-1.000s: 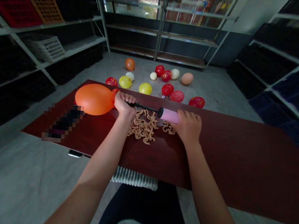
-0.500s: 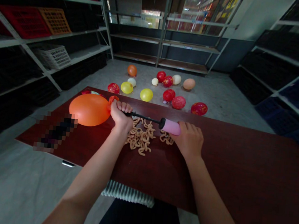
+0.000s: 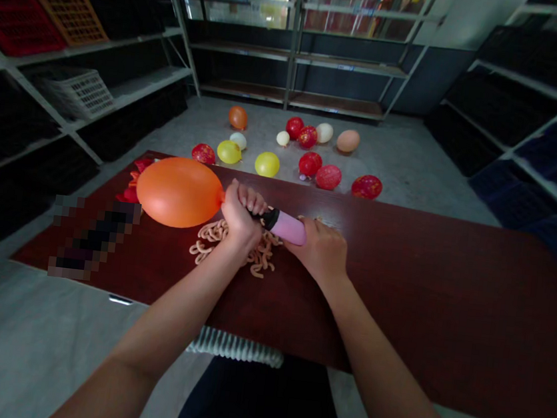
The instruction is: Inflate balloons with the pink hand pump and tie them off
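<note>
My left hand is closed round the neck of an inflated orange balloon and the black end of a hand balloon pump. The balloon juts out to the left of that fist. My right hand wraps the far end of the pump's pink barrel. Barrel and left fist are close together, with only a short black part showing between them. Under and beside my left hand lies a heap of tan, curled, worm-like pieces on the table; my hands hide part of it.
The dark red-brown table spans the view. Red crumpled pieces lie behind the balloon, near a blurred-out dark object. On the floor beyond are several balloons, including a yellow one. Shelves with crates stand around.
My right hand has pushed the pink barrel leftward, and the black rod that showed between my hands is now out of sight. The orange balloon looks somewhat bigger. The view has tilted down slightly.
</note>
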A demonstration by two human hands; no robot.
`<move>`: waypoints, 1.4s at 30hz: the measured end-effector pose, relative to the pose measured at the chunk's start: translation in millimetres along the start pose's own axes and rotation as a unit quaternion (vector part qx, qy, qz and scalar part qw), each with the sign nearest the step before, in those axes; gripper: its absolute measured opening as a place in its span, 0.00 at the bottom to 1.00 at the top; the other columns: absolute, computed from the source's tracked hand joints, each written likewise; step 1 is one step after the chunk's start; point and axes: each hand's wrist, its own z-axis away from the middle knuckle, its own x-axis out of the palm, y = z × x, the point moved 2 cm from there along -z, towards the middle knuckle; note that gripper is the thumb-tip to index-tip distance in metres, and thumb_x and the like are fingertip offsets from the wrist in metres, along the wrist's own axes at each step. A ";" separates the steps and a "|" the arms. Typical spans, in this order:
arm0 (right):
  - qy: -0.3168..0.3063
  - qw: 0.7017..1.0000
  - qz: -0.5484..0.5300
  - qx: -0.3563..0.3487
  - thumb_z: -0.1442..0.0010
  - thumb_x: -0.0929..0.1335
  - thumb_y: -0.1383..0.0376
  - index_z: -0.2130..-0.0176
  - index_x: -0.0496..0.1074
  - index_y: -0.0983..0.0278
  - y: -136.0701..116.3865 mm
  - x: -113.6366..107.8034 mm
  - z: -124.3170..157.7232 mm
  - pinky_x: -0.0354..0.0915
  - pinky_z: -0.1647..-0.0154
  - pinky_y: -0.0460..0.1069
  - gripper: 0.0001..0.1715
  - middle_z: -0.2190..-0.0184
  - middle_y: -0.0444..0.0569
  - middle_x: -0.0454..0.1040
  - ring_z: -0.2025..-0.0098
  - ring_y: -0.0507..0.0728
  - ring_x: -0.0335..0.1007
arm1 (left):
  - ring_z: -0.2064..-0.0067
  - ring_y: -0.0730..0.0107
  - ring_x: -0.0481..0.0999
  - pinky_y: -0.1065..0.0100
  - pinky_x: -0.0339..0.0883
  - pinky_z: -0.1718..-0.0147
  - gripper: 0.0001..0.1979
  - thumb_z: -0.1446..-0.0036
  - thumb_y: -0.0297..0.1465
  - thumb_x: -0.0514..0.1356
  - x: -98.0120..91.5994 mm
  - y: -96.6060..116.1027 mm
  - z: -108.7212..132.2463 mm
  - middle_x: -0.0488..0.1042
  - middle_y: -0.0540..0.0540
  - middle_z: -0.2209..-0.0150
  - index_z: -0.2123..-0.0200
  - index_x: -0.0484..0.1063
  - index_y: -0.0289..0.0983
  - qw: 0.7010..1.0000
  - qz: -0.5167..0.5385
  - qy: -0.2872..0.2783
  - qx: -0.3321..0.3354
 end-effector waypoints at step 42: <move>-0.050 0.998 0.040 0.002 0.45 0.69 0.44 0.52 0.72 0.64 8.3 -14.6 4.0 0.50 0.71 0.50 0.31 0.64 0.54 0.80 0.70 0.60 0.74 | 0.86 0.79 0.44 0.70 0.41 0.85 0.27 0.29 0.31 0.47 2.0 14.4 -6.3 0.42 0.55 0.85 0.83 0.45 0.38 0.999 0.011 -0.023 0.025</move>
